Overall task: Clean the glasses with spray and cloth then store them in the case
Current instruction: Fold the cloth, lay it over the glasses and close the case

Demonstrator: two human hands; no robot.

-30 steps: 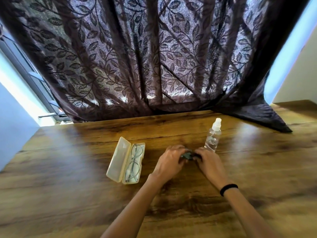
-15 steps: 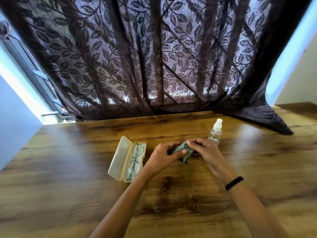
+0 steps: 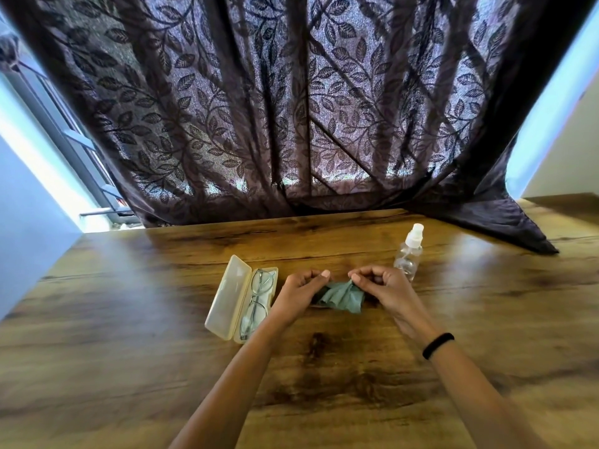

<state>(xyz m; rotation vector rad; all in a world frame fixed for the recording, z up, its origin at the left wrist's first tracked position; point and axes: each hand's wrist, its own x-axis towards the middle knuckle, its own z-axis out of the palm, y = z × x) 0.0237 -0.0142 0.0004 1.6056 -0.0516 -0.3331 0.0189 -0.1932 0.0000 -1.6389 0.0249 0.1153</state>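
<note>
The green cloth [image 3: 342, 298] hangs crumpled between both hands just above the table [image 3: 129, 351], the left hand [image 3: 303, 294] and right hand [image 3: 385, 288] each pinching an upper edge. The glasses [image 3: 257, 303] lie in the open case [image 3: 238, 303] just left of the left hand. The spray bottle [image 3: 409, 252] stands upright just behind the right hand, before a dark curtain [image 3: 291, 108].

Both hands, left hand [image 3: 299, 291] and right hand [image 3: 384, 286], pinch a crumpled green cloth [image 3: 342, 298] above the wooden tabletop [image 3: 129, 319], beside an open cream glasses case [image 3: 227, 301].
</note>
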